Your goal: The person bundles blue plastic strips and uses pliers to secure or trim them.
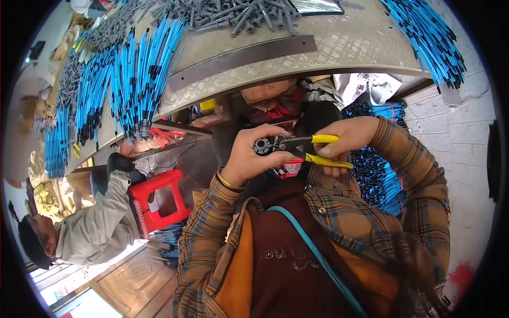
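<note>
In front of my chest, my left hand (pixel 248 156) is closed around a dark round slotted part (pixel 262 147), its ribbed end facing up between thumb and fingers. My right hand (pixel 347 139) grips a pair of pliers (pixel 297 142) with yellow handles. The handles are spread apart. The jaws of the pliers reach the left fingers, right beside the round part. Whether the jaws close on anything there is too small to make out.
Ahead stands a bench (pixel 350 47) with a metal strip (pixel 241 61), grey plastic parts (pixel 228 16) and bundles of blue rods (pixel 140 79). More blue rods (pixel 379 175) lie below at right. A red stool (pixel 161 201) and a co-worker's sleeve (pixel 101 222) are at left.
</note>
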{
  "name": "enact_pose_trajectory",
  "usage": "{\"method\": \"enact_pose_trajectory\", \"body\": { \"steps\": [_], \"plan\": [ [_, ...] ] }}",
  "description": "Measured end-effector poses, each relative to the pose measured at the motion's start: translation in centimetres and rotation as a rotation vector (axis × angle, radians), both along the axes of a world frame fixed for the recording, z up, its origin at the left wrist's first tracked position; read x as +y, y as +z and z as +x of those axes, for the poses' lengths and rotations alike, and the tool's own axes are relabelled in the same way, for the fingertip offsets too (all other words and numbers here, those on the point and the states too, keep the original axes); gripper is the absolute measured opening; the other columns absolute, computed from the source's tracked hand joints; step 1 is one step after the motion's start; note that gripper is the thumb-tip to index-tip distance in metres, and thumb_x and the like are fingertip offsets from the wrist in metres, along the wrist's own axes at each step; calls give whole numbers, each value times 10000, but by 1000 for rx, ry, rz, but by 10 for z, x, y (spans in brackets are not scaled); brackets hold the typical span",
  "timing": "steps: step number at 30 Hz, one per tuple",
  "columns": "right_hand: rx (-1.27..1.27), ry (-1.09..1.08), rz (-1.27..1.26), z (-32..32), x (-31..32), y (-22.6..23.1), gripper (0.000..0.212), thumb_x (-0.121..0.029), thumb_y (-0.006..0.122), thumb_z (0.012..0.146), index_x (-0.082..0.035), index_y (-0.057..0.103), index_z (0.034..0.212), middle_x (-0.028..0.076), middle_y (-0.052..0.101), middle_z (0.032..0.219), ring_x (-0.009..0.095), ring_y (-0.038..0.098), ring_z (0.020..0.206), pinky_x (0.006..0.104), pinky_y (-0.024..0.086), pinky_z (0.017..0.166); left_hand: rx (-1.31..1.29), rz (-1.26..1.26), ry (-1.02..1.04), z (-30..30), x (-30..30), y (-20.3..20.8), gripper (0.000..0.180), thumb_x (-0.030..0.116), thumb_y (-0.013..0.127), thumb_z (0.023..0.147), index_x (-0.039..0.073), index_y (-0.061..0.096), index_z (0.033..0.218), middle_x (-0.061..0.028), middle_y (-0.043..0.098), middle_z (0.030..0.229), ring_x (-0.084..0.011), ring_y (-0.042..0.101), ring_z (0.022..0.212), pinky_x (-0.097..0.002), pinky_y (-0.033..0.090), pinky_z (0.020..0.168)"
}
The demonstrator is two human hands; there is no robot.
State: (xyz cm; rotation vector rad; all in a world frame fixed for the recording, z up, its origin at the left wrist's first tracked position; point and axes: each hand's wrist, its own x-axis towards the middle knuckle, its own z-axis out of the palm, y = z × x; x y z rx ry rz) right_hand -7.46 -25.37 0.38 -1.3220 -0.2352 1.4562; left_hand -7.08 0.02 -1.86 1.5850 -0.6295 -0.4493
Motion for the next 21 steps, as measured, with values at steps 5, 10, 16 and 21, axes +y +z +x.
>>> {"method": "enact_pose_trajectory", "body": {
  "steps": [5, 10, 16, 21],
  "plan": [
    [5, 39, 36, 7, -5, -5, 306, -275, 499, 907, 9, 454, 1012, 134, 617, 880, 216, 644, 789, 306, 543, 633, 51, 9, -4, 3, -3, -5, 319, 119, 751, 651, 2, 618, 915, -7, 598, 773, -59, 523, 695, -202, 414, 641],
    [5, 48, 40, 8, -6, -2, 320, -295, 498, 907, 9, 464, 999, 122, 612, 863, 202, 641, 767, 306, 543, 623, -15, 20, -26, 4, -2, -6, 321, 114, 750, 653, -6, 610, 916, -59, 624, 822, -97, 577, 704, -230, 456, 669],
    [6, 77, 40, 9, -6, 0, 338, -327, 491, 910, 4, 486, 974, 99, 608, 812, 175, 626, 712, 289, 530, 591, -43, 18, -23, 4, -5, -2, 299, 109, 742, 663, -3, 614, 910, -41, 615, 790, -85, 558, 685, -220, 441, 644],
    [-79, 78, 88, 5, -6, -12, 358, -351, 491, 907, 1, 493, 967, 86, 604, 786, 154, 616, 690, 268, 513, 573, 9, -4, -11, 2, -6, -3, 253, 92, 725, 693, 3, 615, 903, 0, 590, 712, -51, 516, 613, -190, 406, 568]
  ]
}}
